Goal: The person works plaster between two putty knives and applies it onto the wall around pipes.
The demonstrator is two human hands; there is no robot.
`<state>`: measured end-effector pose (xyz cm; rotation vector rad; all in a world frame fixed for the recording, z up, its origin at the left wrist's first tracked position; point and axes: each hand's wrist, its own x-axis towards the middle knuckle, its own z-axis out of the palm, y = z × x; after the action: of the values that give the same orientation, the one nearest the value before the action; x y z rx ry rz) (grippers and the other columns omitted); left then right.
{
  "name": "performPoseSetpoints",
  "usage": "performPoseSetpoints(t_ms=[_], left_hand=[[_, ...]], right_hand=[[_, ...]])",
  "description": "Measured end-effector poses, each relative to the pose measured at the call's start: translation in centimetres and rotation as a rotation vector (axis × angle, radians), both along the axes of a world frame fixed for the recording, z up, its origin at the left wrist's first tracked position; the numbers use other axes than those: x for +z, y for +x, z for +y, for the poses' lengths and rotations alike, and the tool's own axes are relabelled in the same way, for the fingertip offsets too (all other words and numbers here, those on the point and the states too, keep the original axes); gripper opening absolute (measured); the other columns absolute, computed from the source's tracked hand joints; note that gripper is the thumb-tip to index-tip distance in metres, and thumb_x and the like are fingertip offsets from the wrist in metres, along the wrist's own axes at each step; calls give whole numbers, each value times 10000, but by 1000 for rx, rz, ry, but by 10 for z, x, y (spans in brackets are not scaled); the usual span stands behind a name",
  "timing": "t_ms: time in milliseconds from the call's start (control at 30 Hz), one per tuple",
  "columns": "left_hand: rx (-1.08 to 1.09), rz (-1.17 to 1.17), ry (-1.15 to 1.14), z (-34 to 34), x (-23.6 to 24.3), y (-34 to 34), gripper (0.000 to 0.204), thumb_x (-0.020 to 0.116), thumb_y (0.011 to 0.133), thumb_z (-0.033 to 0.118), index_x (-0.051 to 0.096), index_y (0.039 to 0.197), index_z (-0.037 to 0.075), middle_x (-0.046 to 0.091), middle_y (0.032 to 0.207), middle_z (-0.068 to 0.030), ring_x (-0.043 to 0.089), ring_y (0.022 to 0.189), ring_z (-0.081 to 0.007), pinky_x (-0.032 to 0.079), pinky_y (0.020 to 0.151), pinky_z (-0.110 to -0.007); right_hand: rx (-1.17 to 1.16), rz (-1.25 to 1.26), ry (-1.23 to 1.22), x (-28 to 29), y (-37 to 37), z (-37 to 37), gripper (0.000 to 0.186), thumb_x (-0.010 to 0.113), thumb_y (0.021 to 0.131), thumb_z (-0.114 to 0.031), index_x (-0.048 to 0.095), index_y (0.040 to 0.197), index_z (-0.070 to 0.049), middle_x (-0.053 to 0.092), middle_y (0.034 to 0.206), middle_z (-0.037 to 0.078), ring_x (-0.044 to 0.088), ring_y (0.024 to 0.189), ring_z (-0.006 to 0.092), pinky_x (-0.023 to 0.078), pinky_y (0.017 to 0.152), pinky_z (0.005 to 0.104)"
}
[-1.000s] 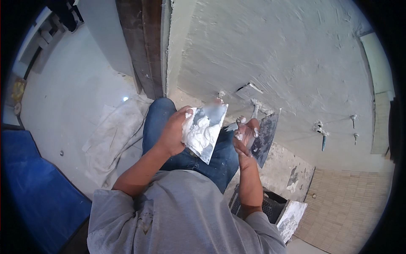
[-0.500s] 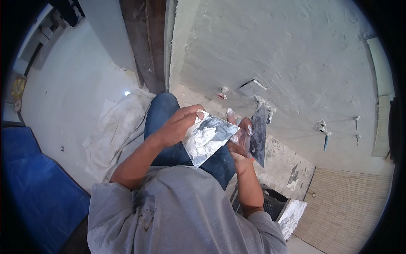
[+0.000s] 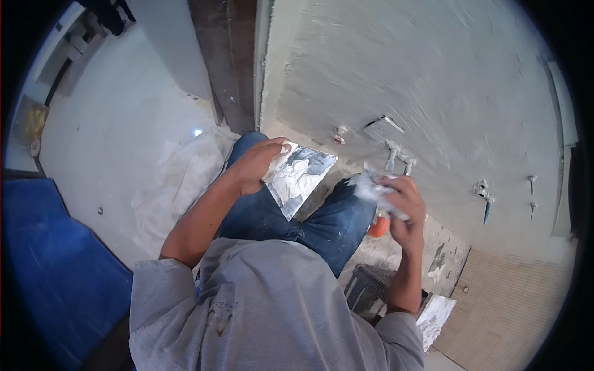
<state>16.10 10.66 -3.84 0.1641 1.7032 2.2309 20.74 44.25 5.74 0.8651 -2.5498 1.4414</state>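
My left hand [image 3: 258, 166] grips one corner of a flat, square-edged metal plate [image 3: 315, 162], tilted above my knees. A lump of wet white plaster [image 3: 291, 178] is spread over it. To the right, my right hand [image 3: 405, 201] is closed around a trowel [image 3: 371, 185]; motion smears its whitish blade. The two tools are apart. Just below that hand shows a rounded orange piece [image 3: 378, 226]; whether it belongs to the trowel I cannot tell.
A grey plastered wall [image 3: 421, 68] rises ahead, with a box [image 3: 383, 128] and pipe stubs [image 3: 481, 188] sticking out. A dark crate [image 3: 371, 287] and a plaster-smeared board [image 3: 435, 318] stand by my right elbow. Cloth sheeting [image 3: 179, 185] and a blue sheet [image 3: 55, 260] lie left.
My right hand has drawn away from the plate to the right, and its trowel has turned from upright to slanting. The plate with plaster stays in my left hand, slightly higher in view.
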Motion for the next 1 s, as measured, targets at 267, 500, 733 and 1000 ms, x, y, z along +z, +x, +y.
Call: performPoseSetpoints(t_ms=[267, 500, 733, 1000], left_hand=[[-55, -490, 217, 21, 12, -7, 449, 582, 979, 184, 503, 1378, -7, 652, 1139, -82, 667, 997, -153, 547, 812, -297], [-37, -399, 76, 26, 9, -4, 461, 529, 988, 199, 492, 1385, -33, 625, 1204, -108, 611, 1088, -157, 495, 876, -281], [46, -360, 236, 40, 51, -10, 246, 484, 982, 141, 601, 1149, 4, 643, 1073, -66, 633, 956, -151, 514, 818, -299], [301, 12, 431, 2, 69, -24, 305, 450, 1032, 176, 556, 1259, 3, 646, 1156, -100, 645, 1061, -197, 531, 939, -344]], right_hand=[[205, 415, 750, 45, 6, -53, 464, 680, 678, -104, 741, 1115, -245, 648, 1191, -10, 570, 1115, 261, 491, 942, 385], [252, 349, 753, 63, -1, -55, 454, 669, 713, -120, 736, 1140, -260, 665, 1156, -22, 578, 1047, 233, 491, 898, 374], [246, 331, 719, 60, -3, -46, 453, 686, 678, -62, 748, 1090, -238, 691, 1136, -25, 589, 1037, 249, 511, 868, 366], [70, -228, -739, -56, -18, 21, 339, 676, 887, -161, 614, 1213, -93, 652, 1230, 129, 653, 1032, 299, 564, 854, 464]])
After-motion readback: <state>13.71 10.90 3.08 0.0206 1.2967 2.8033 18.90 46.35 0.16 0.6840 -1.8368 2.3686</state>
